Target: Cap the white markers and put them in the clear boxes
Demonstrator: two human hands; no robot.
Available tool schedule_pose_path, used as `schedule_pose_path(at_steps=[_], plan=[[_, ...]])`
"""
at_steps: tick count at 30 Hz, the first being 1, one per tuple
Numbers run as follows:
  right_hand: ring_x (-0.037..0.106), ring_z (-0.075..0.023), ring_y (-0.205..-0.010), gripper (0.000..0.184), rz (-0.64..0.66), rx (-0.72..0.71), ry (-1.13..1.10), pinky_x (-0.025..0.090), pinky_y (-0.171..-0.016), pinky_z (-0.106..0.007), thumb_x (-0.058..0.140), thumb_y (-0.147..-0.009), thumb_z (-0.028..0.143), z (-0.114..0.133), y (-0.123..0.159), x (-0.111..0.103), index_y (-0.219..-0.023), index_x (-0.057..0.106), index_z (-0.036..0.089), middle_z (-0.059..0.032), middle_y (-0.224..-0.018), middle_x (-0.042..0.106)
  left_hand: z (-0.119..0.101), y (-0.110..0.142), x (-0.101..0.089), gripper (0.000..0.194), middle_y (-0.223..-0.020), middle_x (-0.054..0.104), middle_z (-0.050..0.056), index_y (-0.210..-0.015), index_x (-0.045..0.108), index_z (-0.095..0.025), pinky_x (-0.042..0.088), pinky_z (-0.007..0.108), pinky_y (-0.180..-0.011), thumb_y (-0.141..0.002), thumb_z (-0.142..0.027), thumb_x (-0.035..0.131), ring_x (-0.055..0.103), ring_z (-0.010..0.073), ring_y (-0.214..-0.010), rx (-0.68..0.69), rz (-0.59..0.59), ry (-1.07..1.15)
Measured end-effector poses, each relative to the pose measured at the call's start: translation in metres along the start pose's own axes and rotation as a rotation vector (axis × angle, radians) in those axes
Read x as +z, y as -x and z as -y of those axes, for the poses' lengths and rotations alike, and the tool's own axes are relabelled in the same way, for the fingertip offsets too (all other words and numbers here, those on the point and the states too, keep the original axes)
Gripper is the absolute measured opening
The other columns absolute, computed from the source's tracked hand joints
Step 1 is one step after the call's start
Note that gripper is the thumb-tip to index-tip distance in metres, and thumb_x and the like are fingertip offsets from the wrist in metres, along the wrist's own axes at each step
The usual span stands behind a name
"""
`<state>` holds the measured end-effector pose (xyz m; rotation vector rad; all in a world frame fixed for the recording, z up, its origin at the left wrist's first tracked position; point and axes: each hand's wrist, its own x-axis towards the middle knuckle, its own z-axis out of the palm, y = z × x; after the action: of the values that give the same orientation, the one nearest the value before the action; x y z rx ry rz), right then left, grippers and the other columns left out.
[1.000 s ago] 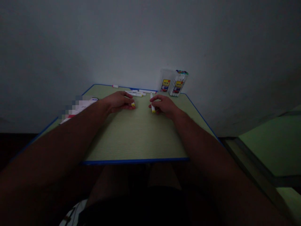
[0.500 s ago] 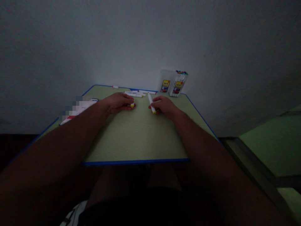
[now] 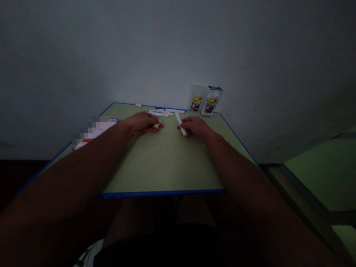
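Observation:
Between the fingertips of my left hand (image 3: 143, 123) is a small white marker cap (image 3: 157, 125) with a yellow end. My right hand (image 3: 194, 127) grips a white marker (image 3: 180, 124) by its lower part, its yellow end toward me and its other end pointing away, leaning slightly left. The two hands are apart, over the middle of the table. Just behind them lie several white markers (image 3: 162, 114), some with yellow or pink ends; my left hand partly covers them.
At the back right edge of the table (image 3: 155, 167) stand a clear marker case (image 3: 196, 98) and another case packed with markers (image 3: 210, 102). A pink-ended white cap (image 3: 138, 105) lies at the back left. A phone (image 3: 97, 133), partly blurred out, lies beside my left forearm. A wall rises behind.
The cap in my left fingers has tilted, its yellow end now pointing down and left. Both hands otherwise keep their grip and place; the whole view has shifted slightly.

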<state>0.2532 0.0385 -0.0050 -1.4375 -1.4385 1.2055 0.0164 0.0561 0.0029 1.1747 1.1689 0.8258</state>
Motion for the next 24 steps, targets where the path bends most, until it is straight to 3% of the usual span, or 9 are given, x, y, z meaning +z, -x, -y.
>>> schedule_pose_path(at_steps=[7, 19, 24], plan=[[0.051, -0.0084, -0.050, 0.008, -0.028, -0.052, 0.010, 0.038, -0.044, -0.020, 0.071, -0.073, 0.009, -0.004, -0.003, -0.005, -0.079, 0.070, 0.013, -0.0039, -0.071, 0.071, 0.002, -0.002, -0.001, 0.010, -0.076, 0.069, 0.009, -0.074, 0.067, -0.011, 0.052, 0.022, -0.056, -0.077, -0.004, 0.073, 0.063, 0.0130, -0.064, 0.050, -0.031, 0.001], [0.053, -0.0096, -0.051, 0.009, -0.077, -0.035, -0.088, 0.047, -0.048, -0.023, 0.066, -0.076, 0.006, -0.006, -0.006, -0.010, -0.076, 0.070, 0.014, -0.0050, -0.073, 0.072, 0.006, -0.009, -0.007, 0.012, -0.071, 0.067, 0.008, -0.073, 0.067, -0.010, 0.048, 0.020, -0.050, -0.073, 0.001, 0.072, 0.058, 0.0105, -0.054, 0.068, -0.120, 0.007], [0.051, -0.0095, -0.048, 0.010, -0.089, -0.036, -0.155, 0.049, -0.049, -0.023, 0.066, -0.076, 0.004, -0.005, -0.004, -0.009, -0.071, 0.068, 0.013, 0.0003, -0.056, 0.061, 0.007, -0.010, -0.008, 0.012, -0.070, 0.067, 0.008, -0.071, 0.066, -0.011, 0.048, 0.021, -0.050, -0.075, 0.000, 0.069, 0.058, 0.0106, -0.055, 0.075, -0.121, 0.018]])
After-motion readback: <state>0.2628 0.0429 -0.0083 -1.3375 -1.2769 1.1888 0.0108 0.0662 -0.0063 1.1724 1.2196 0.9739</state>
